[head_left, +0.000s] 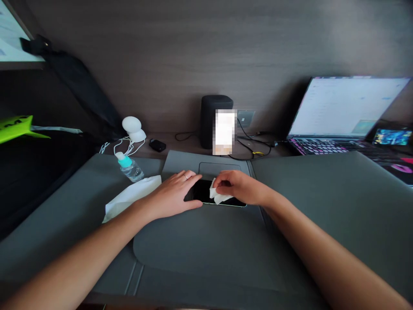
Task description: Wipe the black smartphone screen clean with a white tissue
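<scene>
Head view, near to far, with places given relative to the phone [206, 192]. Both forearms reach in from the near edge over the grey mat [200, 254] that covers the tabletop. The phone, a dark slab lying flat and screen up, sits on the mat at its far middle. The left hand [174, 193] lies palm down on the phone's left end, fingers spread loosely and flat rather than closed around it, a posture that appears to pin the phone against sliding. The right hand [240, 187] rests over the phone's right half, its grip narrowed to a pinch on a small wad of white tissue [217, 196], which touches the screen; the bunching probably gives a firm pad for rubbing the glass. Left of the phone a larger white tissue [130, 199] lies spread on the mat, and just beyond it a small clear bottle [130, 167] with a teal cap lies tilted, both within the left hand's reach. Farther back stand a dark cylindrical speaker [209, 118] and a white round-headed object [133, 128]; far right of the phone, an open laptop [345, 114] glows.
</scene>
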Tool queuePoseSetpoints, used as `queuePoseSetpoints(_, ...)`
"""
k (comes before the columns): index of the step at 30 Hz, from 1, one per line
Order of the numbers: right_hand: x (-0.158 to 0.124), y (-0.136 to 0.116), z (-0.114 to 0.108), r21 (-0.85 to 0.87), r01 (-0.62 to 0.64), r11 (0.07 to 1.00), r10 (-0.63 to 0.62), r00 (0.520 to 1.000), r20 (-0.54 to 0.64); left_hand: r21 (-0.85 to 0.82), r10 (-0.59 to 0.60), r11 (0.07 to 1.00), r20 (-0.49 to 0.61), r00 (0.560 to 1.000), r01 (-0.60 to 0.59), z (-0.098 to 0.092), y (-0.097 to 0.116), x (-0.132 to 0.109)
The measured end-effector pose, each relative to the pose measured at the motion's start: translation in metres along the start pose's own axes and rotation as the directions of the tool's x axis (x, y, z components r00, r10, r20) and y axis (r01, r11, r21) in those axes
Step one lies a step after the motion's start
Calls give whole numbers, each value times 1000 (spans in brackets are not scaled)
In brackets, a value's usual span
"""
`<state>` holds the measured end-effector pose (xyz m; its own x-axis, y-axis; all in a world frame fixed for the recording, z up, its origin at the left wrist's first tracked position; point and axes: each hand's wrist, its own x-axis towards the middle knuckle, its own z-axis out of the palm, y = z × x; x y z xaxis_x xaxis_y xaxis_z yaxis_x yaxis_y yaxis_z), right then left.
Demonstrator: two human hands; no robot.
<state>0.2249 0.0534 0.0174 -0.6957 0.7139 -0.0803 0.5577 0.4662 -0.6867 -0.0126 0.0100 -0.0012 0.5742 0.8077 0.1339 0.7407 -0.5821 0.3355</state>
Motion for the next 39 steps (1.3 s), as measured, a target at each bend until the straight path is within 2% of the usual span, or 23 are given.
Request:
queuePoseSetpoints(2, -3, 1, -3, -7, 1, 1000, 0, 1000, 32, -2, -17, 1000, 8, 1000, 17, 0, 1, 0)
queuePoseSetpoints(5, -1, -6, 5, -26, 66, 997, -64, 996, 56, -7, -44, 999, 12, 999, 44, 1, 2, 0)
queuePoseSetpoints(9, 12, -13, 22, -59, 165, 984, -167, 985, -33, -30, -24, 999, -20, 1000, 24, 3, 2, 0)
queuePoseSetpoints(13, 15, -9, 25, -132, 194, 972, -208, 973, -100, -20, -24, 1000, -12, 1000, 24, 3, 1, 0)
queuePoseSetpoints(16, 10, -11, 26, -172, 230, 958, -249, 963, -102, 1, -12, 1000, 13, 1000, 12, 1, 3, 0)
queuePoseSetpoints(21, 3, -22, 29, -167, 370, 914, -384, 922, -56, 13, -23, 1000, 60, 998, 22, -1, 7, -1)
queuePoseSetpoints(26, 2, -21, 26, -130, 372, 919, -375, 927, 3, 10, -34, 999, 56, 998, 34, 1, 4, -4)
queuePoseSetpoints(30, 6, -21, 30, -155, 394, 906, -407, 911, -64, 5, 12, 1000, 40, 999, -12, 0, 2, -3)
queuePoseSetpoints(32, 7, -20, 30, -148, 418, 897, -429, 902, -54, -3, 37, 999, 26, 999, -37, -1, 3, -2)
queuePoseSetpoints(35, 7, -16, 27, -134, 389, 912, -395, 919, -19, -3, 43, 999, 22, 999, -43, -2, 4, 0)
queuePoseSetpoints(37, 7, -14, 27, -160, 355, 921, -368, 928, -58, 0, 42, 999, 31, 999, -42, -3, 4, 0)
queuePoseSetpoints(39, 9, -14, 29, -190, 379, 906, -400, 912, -87, 3, 40, 999, 31, 999, -40, -2, 4, 0)
